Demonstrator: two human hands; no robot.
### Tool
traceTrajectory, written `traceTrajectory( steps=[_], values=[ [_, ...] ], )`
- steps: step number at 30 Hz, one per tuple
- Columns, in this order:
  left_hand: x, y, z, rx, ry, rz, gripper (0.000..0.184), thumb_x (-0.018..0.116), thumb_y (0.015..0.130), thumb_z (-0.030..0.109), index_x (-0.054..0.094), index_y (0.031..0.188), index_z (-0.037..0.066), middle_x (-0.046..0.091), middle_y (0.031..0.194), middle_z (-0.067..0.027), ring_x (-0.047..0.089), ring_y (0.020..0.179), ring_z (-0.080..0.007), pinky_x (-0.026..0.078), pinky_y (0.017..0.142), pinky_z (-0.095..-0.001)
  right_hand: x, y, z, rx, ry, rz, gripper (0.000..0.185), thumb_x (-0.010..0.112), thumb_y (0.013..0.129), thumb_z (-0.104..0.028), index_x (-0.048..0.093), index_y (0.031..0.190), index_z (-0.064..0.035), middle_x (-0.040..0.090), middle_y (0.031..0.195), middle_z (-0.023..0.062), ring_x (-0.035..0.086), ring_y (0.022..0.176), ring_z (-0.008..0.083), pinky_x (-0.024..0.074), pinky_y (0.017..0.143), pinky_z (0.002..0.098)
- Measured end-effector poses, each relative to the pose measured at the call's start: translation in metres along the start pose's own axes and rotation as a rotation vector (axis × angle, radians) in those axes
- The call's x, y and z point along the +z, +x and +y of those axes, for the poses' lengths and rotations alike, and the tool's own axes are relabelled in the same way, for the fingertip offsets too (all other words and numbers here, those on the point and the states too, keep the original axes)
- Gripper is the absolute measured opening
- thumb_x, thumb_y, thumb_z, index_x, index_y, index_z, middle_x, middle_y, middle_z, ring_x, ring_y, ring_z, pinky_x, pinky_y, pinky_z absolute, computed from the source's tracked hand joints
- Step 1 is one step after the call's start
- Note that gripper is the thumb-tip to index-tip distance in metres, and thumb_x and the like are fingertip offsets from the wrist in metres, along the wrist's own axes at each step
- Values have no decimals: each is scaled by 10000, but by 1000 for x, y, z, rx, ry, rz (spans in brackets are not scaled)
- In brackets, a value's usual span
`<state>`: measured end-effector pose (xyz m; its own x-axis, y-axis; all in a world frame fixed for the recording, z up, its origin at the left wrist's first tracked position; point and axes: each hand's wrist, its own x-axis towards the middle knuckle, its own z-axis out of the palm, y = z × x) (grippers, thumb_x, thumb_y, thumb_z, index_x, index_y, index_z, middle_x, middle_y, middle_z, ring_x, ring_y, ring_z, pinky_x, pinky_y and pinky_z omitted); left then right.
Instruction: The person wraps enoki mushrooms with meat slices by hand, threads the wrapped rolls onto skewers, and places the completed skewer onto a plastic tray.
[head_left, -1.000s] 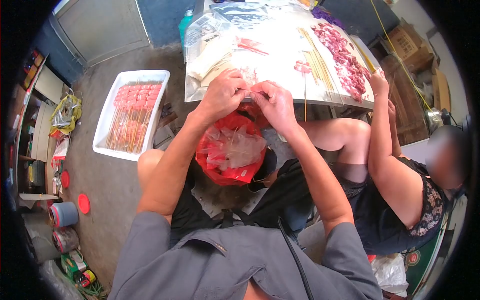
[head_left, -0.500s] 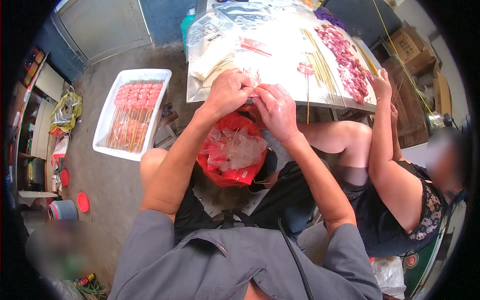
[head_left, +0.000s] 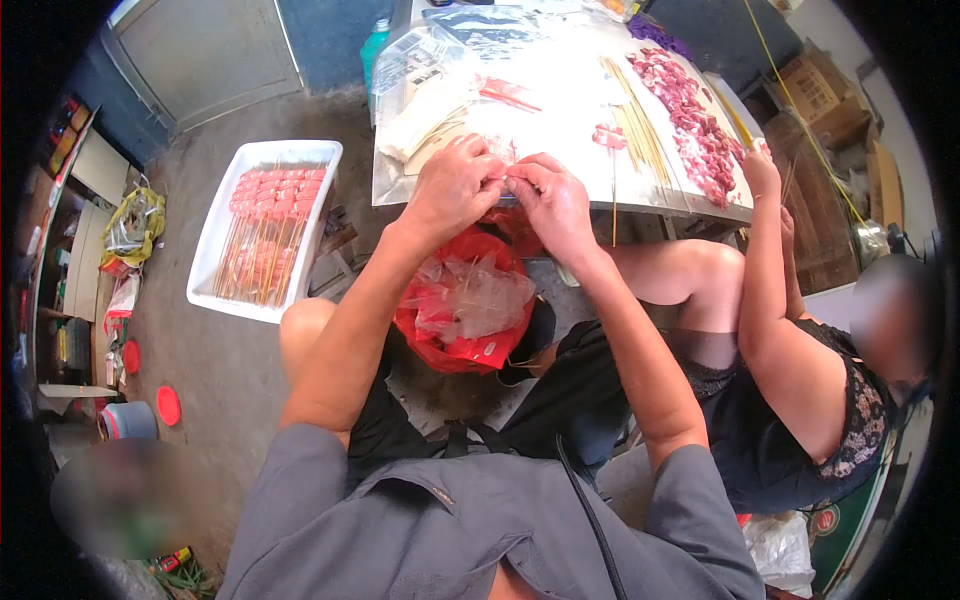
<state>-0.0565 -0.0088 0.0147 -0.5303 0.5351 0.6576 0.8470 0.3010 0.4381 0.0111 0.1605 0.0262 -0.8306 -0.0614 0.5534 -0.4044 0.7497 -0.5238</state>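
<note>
Glossy raw meat (head_left: 690, 130), smooth wooden skewers (head_left: 636, 122), smooth plastic tray (head_left: 217, 222), crinkled plastic bag (head_left: 428, 338)

Tray (head_left: 204, 264) left of table (head_left: 565, 125); meat pile (head_left: 689, 122) on table (sticks (head_left: 640, 127) to its left).

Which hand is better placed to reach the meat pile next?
Likely the right hand: the meat pile lies on its side of the table, beyond the thin sticks. The left hand is farther off, with the right in between.
</note>
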Motion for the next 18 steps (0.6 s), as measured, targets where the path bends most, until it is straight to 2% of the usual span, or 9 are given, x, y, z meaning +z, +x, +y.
traceTrajectory(
  steps=[2,4,7,13,18],
  values=[
    [1,3,-1,-13,-8,-1,143,661,787,157,648,868,40,571,852,-142,576,851,-335,470,759,-430,2,-2,-2,-23,-42,53,113,672,834,-79,701,926,-22,673,940,129,646,875,337,525,761,413],
    [4,7,-2,-64,-41,14,143,636,763,180,656,782,40,581,850,-147,581,881,-335,480,768,-447,5,-3,-5,-104,-69,155,128,664,835,-74,701,951,-31,676,954,124,650,874,329,530,751,410],
    [3,9,-2,-165,-71,-34,162,626,757,179,679,792,30,587,857,-155,580,889,-338,479,771,-449,6,-3,0,-215,-120,132,138,660,836,-72,697,964,-38,673,970,121,649,874,323,531,754,413],
    [6,9,-6,-161,-92,22,183,610,798,175,694,827,15,611,853,-177,597,880,-353,486,779,-457,5,5,2,-198,-244,77,121,650,847,-94,690,949,-41,665,987,120,645,885,328,529,762,419],
    [6,8,-8,-118,-56,44,175,593,833,173,682,843,22,614,849,-179,604,859,-359,493,771,-456,4,8,1,-149,-226,40,120,633,858,-98,688,945,-37,659,986,127,642,892,338,526,764,424]
  ],
)
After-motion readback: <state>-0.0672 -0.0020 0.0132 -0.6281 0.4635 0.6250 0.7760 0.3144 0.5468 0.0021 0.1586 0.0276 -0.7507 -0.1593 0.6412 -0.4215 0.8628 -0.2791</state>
